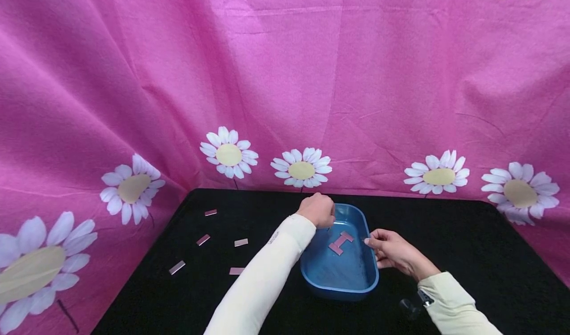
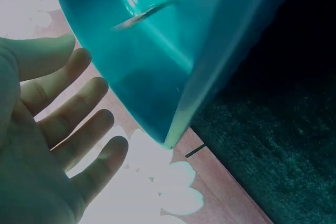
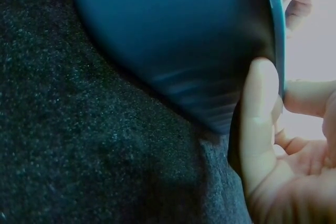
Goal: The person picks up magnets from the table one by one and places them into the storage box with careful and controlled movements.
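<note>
A blue plastic tub [image 1: 340,273] stands on the black table. My right hand [image 1: 396,252] holds its right side, thumb and fingers pinching the rim, as the right wrist view also shows. Over the tub's far left rim is my left hand [image 1: 317,210]. In the left wrist view its fingers [image 2: 86,124] are spread and loosely bent, with nothing between them. Just beyond them, inside the tub, a thin strip [image 2: 144,15] appears blurred. Small flat pink pieces [image 1: 341,243] lie on the tub's floor in an H-like shape.
Several small flat pink pieces, such as a pale one [image 1: 241,243] and a darker one [image 1: 203,240], lie scattered on the table's left side. A small clear object [image 1: 408,308] lies near my right wrist. A pink cloth [image 1: 356,102] with printed daisies hangs behind the table.
</note>
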{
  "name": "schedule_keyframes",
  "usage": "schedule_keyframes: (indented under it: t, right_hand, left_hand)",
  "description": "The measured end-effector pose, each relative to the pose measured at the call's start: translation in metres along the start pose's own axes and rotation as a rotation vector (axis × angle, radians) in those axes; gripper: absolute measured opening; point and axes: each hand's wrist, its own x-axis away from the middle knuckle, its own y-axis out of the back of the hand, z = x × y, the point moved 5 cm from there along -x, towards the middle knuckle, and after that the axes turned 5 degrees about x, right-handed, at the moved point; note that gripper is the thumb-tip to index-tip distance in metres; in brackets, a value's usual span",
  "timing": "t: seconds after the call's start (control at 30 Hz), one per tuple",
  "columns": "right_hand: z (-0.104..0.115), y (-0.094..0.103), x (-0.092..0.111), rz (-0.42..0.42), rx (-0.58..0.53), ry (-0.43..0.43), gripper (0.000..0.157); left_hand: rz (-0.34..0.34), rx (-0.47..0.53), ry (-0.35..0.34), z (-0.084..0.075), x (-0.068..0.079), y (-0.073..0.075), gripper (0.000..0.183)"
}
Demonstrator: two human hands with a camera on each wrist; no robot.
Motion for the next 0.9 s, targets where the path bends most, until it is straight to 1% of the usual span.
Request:
schedule_keyframes:
  t: [0.17,0.27,0.43,0.6,0.7,0.8,0.9]
  right_hand:
    - [0.002,-0.001,-0.001,-0.014,0.001,-0.002,0.013]
    - [0.002,-0.001,-0.002,-0.024,-0.003,-0.012,0.012]
    - [0.001,0.0,-0.002,-0.015,-0.009,-0.014,0.012]
    - [0.001,-0.001,-0.001,0.004,-0.011,0.007,0.013]
    - [0.002,-0.001,-0.001,0.008,-0.007,0.017,0.012]
    - [0.001,-0.001,0.0,0.0,-0.005,0.008,0.013]
    - [-0.001,-0.001,0.0,-0.004,-0.002,-0.004,0.014]
  left_hand:
    - [-0.008,0.028,0.01,0.004,0.006,0.006,0.03]
    - [-0.017,0.018,0.025,0.008,0.009,0.009,0.025]
    - [-0.016,0.016,0.046,0.012,0.009,0.011,0.017]
    - [-0.018,0.023,0.021,0.013,0.008,0.014,0.016]
    - [-0.015,0.034,0.007,0.015,0.01,0.018,0.016]
    - [-0.017,0.028,0.014,0.023,0.015,0.024,0.018]
    - [-0.023,0.012,0.038,0.036,0.02,0.033,0.019]
